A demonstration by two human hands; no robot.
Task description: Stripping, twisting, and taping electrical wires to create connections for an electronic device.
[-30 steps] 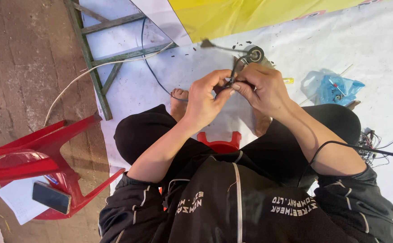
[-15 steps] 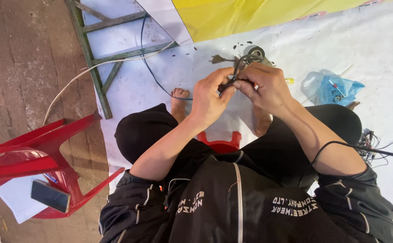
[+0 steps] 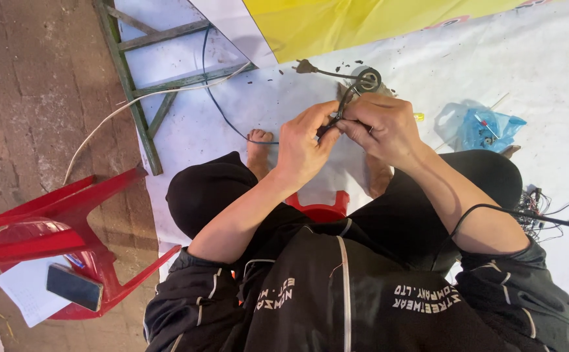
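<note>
My left hand (image 3: 302, 145) and my right hand (image 3: 385, 128) meet in front of me, fingers pinched together on a thin black cable (image 3: 340, 111). The cable runs up from my fingers to a small coil (image 3: 367, 80) and ends in a dark plug (image 3: 305, 66) lying on the white sheet (image 3: 558, 72). Another black cable (image 3: 486, 208) crosses my right forearm. I sit on a low red stool (image 3: 321, 210) with bare feet on the sheet.
A red plastic chair (image 3: 50, 228) lies tipped at the left, with a phone (image 3: 73, 287) on paper beside it. A green wooden frame (image 3: 134, 91) and white cord (image 3: 147, 98) lie upper left. A blue plastic bag (image 3: 483, 127) and tangled wires (image 3: 545, 208) sit right. Yellow sheet (image 3: 363, 19) above.
Both hands stay pinched on the cable and have shifted slightly. The coil and plug end have moved a little on the sheet.
</note>
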